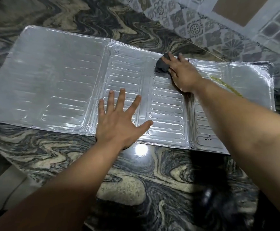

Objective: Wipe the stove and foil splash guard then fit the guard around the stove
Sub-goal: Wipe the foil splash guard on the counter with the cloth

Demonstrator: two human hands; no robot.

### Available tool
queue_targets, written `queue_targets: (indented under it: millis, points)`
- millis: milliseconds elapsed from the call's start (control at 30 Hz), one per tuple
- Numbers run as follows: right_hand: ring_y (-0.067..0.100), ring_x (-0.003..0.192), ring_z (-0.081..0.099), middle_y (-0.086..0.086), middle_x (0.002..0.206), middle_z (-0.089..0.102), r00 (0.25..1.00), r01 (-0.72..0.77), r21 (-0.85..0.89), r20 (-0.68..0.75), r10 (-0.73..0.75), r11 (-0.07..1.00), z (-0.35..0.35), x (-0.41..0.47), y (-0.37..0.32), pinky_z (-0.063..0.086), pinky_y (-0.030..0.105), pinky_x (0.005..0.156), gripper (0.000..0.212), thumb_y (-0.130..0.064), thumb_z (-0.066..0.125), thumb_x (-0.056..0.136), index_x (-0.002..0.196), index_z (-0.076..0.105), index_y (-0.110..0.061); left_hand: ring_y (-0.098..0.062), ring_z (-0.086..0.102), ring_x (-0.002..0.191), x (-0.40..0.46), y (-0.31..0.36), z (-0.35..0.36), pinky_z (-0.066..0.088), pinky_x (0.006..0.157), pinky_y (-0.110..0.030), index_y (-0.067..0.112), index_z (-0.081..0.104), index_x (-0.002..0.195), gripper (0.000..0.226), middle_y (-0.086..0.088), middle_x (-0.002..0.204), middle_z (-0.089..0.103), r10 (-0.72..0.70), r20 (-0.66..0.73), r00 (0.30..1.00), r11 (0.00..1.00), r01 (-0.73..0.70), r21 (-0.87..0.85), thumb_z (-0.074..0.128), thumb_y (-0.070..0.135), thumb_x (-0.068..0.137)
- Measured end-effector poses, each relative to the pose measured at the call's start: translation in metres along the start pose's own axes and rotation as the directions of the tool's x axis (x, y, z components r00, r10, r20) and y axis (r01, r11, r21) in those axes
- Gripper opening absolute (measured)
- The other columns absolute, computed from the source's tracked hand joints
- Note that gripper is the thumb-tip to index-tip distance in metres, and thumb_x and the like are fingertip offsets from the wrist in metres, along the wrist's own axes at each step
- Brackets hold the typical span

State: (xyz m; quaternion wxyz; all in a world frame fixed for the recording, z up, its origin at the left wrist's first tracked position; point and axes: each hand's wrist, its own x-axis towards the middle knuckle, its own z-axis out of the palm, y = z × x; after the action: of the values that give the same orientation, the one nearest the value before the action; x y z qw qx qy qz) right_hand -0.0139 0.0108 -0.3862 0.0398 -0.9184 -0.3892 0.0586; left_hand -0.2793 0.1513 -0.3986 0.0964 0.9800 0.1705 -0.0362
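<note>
On worktop (136, 177): foil guard (52, 77) unfolded flat; left hand (119, 120) splayed open, pinning it; right hand (182, 74) gripping dark cloth (161, 65), wiping.

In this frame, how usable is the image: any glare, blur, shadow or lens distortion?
Head view: glare streaks across the foil splash guard, plus a bright hotspot on the marble counter; wide-angle bending curves the guard's edges; corners and forearms are soft; a dark shadow sits lower right; left hand, right hand and grey cloth are reasonably sharp.
</note>
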Motion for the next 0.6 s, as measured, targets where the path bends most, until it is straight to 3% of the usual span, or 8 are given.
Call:
queue_targets:
  millis: [233,600]
  points:
    - [0.041,0.148,0.006,0.003,0.164,0.013,0.984,-0.176,0.068,-0.029,0.178,0.982,0.002,-0.012,0.006,0.011,0.046,0.120,0.052,-0.019,0.031,0.104,0.153,0.023,-0.032,-0.028,-0.019,0.151,-0.001,0.001,0.001,-0.008,0.119,-0.054,0.051,-0.004,0.152,0.092,-0.001,0.165,-0.015,-0.010,-0.005,1.000,1.000,0.010,-0.009,0.007,0.095,0.072]
    - [0.039,0.149,0.005,0.002,0.164,0.008,0.963,-0.268,0.106,0.008,0.269,0.958,0.012,-0.110,-0.025,0.007,0.051,0.118,0.050,-0.025,0.032,0.105,0.154,0.022,-0.034,-0.031,-0.020,0.150,-0.002,0.000,0.000,-0.012,0.118,-0.056,0.048,-0.002,0.153,0.092,-0.002,0.166,-0.015,0.019,0.016,1.000,0.999,-0.018,-0.040,0.008,0.093,0.074]
